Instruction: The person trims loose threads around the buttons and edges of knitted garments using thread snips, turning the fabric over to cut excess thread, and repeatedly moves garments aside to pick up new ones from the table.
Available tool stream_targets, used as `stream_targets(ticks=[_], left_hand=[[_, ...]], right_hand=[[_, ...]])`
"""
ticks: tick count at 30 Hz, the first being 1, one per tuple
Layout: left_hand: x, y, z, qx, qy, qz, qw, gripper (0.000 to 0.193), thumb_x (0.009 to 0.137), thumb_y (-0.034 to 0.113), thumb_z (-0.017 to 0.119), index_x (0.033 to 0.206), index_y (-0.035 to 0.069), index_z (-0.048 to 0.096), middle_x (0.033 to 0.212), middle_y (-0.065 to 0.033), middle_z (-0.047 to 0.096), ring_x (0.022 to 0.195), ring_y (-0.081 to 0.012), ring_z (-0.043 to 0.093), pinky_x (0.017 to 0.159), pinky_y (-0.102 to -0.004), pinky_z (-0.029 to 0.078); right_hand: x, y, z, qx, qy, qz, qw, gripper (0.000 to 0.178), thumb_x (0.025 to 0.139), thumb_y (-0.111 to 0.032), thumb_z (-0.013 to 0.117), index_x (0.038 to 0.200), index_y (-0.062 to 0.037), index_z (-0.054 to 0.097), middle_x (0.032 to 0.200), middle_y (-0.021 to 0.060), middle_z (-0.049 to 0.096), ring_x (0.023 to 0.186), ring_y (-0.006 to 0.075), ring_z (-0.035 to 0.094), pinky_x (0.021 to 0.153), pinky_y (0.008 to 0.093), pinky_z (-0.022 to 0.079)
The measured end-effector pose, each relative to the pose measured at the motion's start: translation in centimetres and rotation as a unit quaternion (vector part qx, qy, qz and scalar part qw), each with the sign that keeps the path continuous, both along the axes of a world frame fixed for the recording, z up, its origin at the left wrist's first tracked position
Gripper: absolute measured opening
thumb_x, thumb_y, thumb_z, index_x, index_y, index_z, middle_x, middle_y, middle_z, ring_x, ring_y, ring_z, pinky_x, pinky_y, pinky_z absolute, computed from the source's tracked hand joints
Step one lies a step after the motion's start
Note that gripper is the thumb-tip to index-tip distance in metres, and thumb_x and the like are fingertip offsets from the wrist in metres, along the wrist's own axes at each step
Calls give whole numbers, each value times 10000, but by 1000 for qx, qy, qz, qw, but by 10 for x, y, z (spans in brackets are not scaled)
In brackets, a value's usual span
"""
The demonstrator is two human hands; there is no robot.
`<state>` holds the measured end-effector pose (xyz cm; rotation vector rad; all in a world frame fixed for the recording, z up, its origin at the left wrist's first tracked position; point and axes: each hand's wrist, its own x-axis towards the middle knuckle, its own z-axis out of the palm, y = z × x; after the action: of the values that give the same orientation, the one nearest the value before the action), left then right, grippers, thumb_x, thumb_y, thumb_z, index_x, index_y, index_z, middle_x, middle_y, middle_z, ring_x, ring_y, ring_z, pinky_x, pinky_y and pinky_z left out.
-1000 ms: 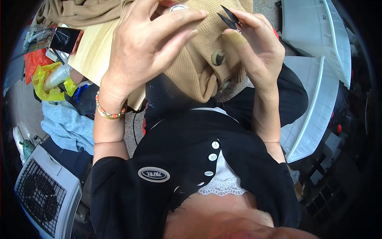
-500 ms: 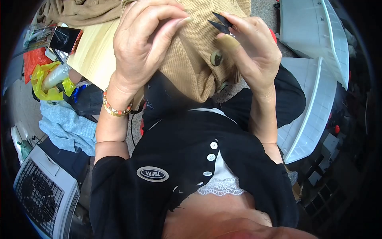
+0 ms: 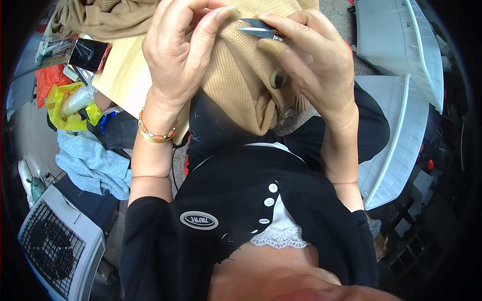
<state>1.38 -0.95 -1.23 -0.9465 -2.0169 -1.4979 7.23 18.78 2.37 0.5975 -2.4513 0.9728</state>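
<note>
A tan knit garment (image 3: 228, 70) with a large brown button (image 3: 276, 79) hangs over the table edge in front of me. My left hand (image 3: 178, 55), with a bracelet at the wrist, is above its left side. Thumb and fingertips pinch together there; whatever is between them is too small or hidden to make out. My right hand (image 3: 316, 60) grips small thread snips (image 3: 258, 29) between thumb and forefinger. Their blades are parted and point left, close to my left thumb tip.
The wooden tabletop (image 3: 120, 65) carries a phone (image 3: 89, 55) and more tan knitwear (image 3: 105, 22). Left of me are a yellow plastic bag (image 3: 60, 108), a light blue knit (image 3: 93, 160) and a fan unit (image 3: 60, 246). White plastic bins (image 3: 391, 135) stand at the right.
My right hand has brought the snips left, nearer my left fingertips. The blades have turned to lie more level. My left hand keeps its pinch with little movement.
</note>
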Motion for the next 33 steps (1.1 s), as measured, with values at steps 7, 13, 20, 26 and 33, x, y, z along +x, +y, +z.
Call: stream_targets(ticks=[7, 13, 20, 26, 33], left_hand=[[-2, 0, 3, -16, 4, 6, 1000, 103, 922, 48, 636, 989, -30, 636, 1020, -96, 629, 876, -116, 621, 735, -223, 520], [-2, 0, -4, 16, -26, 2, 1000, 93, 930, 42, 623, 994, -26, 624, 1038, -85, 616, 872, -97, 600, 737, -212, 502], [0, -2, -12, 63, -71, -16, 995, 96, 942, 40, 608, 1017, -19, 612, 1075, -74, 595, 895, -86, 584, 756, -206, 491], [-1, -3, -11, 71, -61, -33, 995, 112, 946, 46, 604, 1039, -15, 610, 1091, -71, 591, 899, -84, 591, 755, -204, 495], [0, -4, 0, 35, -40, -24, 998, 117, 943, 43, 605, 1044, -16, 617, 1081, -74, 599, 891, -90, 601, 750, -206, 503]], right_hand=[[-3, -2, 5, 33, -20, -23, 999, 312, 781, -86, 745, 1091, -76, 716, 814, 37, 581, 707, 134, 552, 615, 260, 450], [-6, -1, 6, 31, -35, -10, 999, 311, 781, -105, 748, 1090, -84, 718, 808, 35, 589, 711, 135, 558, 613, 263, 454], [-10, -2, 4, 47, -28, -11, 998, 294, 781, -123, 755, 1073, -111, 731, 788, 36, 601, 691, 134, 571, 604, 266, 462], [-8, -4, 1, 39, -14, -18, 999, 307, 768, -123, 765, 1073, -116, 732, 801, 38, 610, 693, 142, 577, 607, 272, 466], [-11, -5, 2, 39, 14, -7, 999, 327, 754, -101, 769, 1079, -97, 728, 806, 32, 601, 695, 134, 568, 585, 254, 455]])
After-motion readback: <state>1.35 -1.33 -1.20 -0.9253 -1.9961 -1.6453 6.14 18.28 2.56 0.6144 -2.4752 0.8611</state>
